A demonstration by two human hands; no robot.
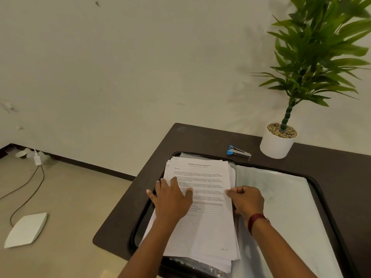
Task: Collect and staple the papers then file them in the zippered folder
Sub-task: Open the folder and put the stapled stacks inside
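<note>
A thick stack of printed papers (202, 177) lies on the left half of an open black zippered folder (319, 189) with clear plastic sleeves. My left hand (172, 199) rests flat on the stack's left side, fingers spread. My right hand (248, 199) is curled at the stack's right edge, thumb on the top sheet and fingers tucked under the edge. A blue and silver stapler (239, 151) lies on the table beyond the folder, apart from both hands.
The dark brown table (124, 213) ends at the left, with floor below. A white potted plant (278, 143) stands at the back right near the stapler. On the floor lie a white flat device (26, 229) and cables (30, 181).
</note>
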